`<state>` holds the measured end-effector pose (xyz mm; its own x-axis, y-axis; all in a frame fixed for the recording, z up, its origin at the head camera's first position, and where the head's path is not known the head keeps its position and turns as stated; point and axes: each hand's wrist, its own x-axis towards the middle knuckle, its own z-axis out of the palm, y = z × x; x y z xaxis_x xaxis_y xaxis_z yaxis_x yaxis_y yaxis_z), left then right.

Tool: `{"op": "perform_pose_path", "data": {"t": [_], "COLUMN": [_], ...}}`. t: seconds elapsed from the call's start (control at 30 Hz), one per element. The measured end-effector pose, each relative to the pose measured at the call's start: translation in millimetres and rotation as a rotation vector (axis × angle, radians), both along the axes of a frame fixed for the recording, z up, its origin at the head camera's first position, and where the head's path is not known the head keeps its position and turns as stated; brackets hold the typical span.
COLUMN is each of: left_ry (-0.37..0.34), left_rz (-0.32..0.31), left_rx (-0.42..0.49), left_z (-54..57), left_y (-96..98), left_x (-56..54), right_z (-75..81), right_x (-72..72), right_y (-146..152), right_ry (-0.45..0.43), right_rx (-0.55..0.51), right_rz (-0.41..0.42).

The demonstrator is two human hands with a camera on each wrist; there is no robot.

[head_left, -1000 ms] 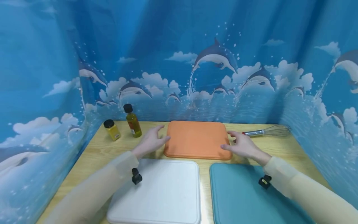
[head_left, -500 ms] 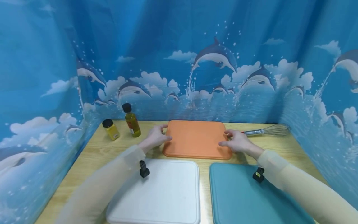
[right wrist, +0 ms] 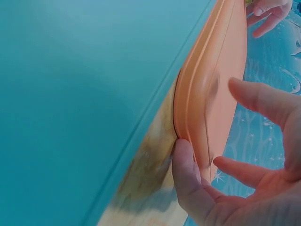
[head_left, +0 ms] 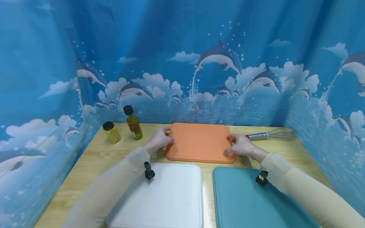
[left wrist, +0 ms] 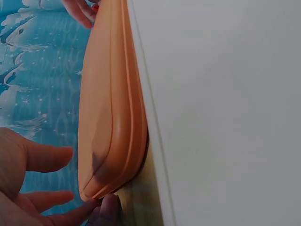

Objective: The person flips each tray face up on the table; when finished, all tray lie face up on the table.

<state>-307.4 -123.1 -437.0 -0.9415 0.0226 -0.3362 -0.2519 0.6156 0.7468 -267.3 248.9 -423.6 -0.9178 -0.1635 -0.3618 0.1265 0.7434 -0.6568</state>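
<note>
A flat-topped orange rectangular piece with rounded corners and a grooved rim lies at the back middle of the table. My left hand is at its left side, and in the left wrist view fingertips meet its near corner while the thumb stands apart. At the opposite side is my right hand. In the right wrist view, fingertips touch the rim from the side and the thumb is held off the top. Both hands have loosely bent fingers, spread rather than closed around the piece.
A white rectangular piece and a teal one lie in front, under the forearms. Left of the orange piece stand an oil bottle and a yellow jar with black caps. A whisk lies at right. Dolphin-print curtain surrounds the table.
Both hands have moved inward from either side, bringing their fingers to the orange piece's edges. The orange piece stays in its place.
</note>
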Motion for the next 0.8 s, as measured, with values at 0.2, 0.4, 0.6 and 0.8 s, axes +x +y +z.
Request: {"op": "perform_pose_path", "data": {"t": [0.2,0.4,0.6,0.8], "left_ry": [-0.019,-0.014,-0.045,-0.052], "left_rz": [0.061,0.118,0.176,0.133], "left_rx": [0.103,0.182,0.226,0.34], "left_z": [-0.4,-2.6,1.9,12.1], "left_y": [-4.3,-10.1,-17.7,-26.4], "left_x": [-2.5,-8.8,-11.8,-12.2], "right_z": [-2.6,-3.8,-3.8,-2.8], "right_x": [-1.2,-0.5,1.1,-0.4], "right_y": [0,0,0,0], "right_ry": [0.013,0.01,-0.001,-0.021], "right_rx": [-0.003,-0.032,-0.066,-0.086], "right_rz": [0.014,0.018,0.016,0.012]}}
